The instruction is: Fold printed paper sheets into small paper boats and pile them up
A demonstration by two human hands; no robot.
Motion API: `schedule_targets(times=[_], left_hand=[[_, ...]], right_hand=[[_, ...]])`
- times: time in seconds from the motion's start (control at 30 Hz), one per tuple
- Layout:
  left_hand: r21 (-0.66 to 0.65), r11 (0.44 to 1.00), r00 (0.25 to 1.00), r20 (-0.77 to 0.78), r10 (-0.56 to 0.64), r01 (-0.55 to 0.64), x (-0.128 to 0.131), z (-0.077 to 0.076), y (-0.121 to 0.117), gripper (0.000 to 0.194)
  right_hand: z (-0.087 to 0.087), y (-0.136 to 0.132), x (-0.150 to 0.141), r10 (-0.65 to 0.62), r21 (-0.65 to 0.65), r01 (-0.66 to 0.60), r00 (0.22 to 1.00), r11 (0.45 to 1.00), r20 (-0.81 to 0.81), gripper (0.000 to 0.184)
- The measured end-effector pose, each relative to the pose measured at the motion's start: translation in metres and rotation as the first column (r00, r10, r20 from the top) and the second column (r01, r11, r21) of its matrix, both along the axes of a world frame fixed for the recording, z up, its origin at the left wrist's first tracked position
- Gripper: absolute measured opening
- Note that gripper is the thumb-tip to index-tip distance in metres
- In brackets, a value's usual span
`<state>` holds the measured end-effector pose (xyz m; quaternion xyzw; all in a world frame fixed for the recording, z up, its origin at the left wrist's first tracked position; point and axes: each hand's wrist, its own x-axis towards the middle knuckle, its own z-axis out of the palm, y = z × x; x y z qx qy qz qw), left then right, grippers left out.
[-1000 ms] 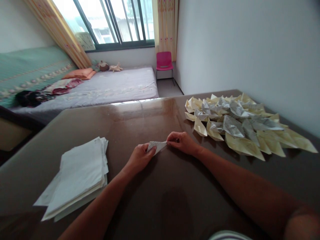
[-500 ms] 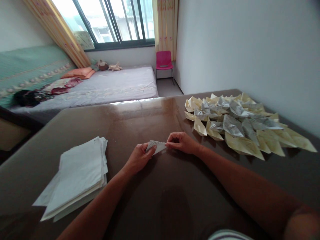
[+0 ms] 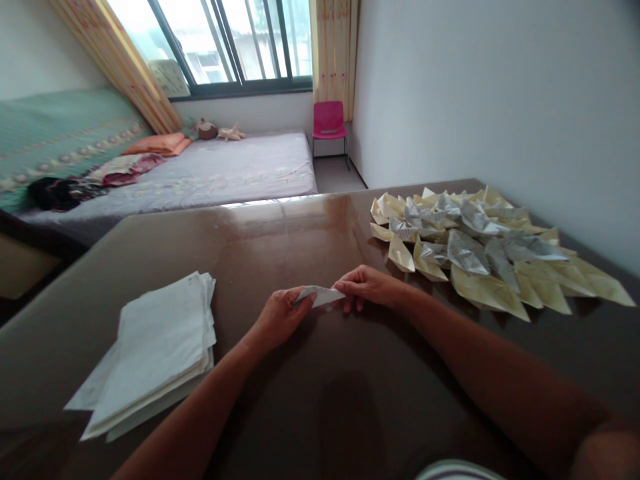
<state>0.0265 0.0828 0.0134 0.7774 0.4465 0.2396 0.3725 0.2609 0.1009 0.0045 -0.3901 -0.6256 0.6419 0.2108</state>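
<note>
A small piece of folded paper (image 3: 323, 295), whitish with print on it, is held above the brown table (image 3: 280, 253) between my two hands. My left hand (image 3: 283, 313) pinches its left end, thumb on the near face. At its right tip, my right hand (image 3: 365, 287) grips the paper between thumb and fingers, with other fingertips showing below. On the left lies a stack of loose white sheets (image 3: 155, 333). Several folded paper boats (image 3: 467, 253), cream and printed grey, are packed in rows at the right.
Beyond the table's far edge is a bed (image 3: 260, 160) with folded orange bedding (image 3: 160, 143) and soft toys. A pink chair (image 3: 329, 120) stands by the curtain. The wall (image 3: 490, 93) runs along the right side, close to the boats.
The folded paper has tilted and looks narrower from here. My right hand has turned, its lower fingers now showing beneath the paper. My left hand keeps its hold.
</note>
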Motion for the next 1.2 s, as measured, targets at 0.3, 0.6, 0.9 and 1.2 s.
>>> schedule_targets(times=[0.3, 0.6, 0.9, 1.2], left_hand=[[0.044, 0.999, 1.000, -0.019, -0.008, 0.009, 0.000, 0.001, -0.002, 0.031], [0.089, 0.996, 1.000, -0.025, 0.006, -0.004, 0.001, -0.002, -0.004, 0.029], [-0.472, 0.882, 0.943, 0.300, 0.144, 0.015, -0.004, 0.006, 0.003, 0.047], [-0.726, 0.679, 0.792, 0.476, 0.383, 0.108, -0.024, -0.004, 0.011, 0.034]], right_hand=[[0.002, -0.001, 0.001, 0.041, -0.102, -0.050, 0.995, 0.994, -0.089, 0.053], [0.004, -0.002, 0.002, 0.071, -0.046, -0.072, 0.997, 0.996, -0.024, 0.048], [-0.007, -0.001, -0.001, -0.057, 0.153, 0.039, 0.991, 0.987, 0.117, 0.037], [-0.002, 0.002, 0.004, -0.146, 0.144, 0.124, 0.978, 0.982, 0.152, 0.032]])
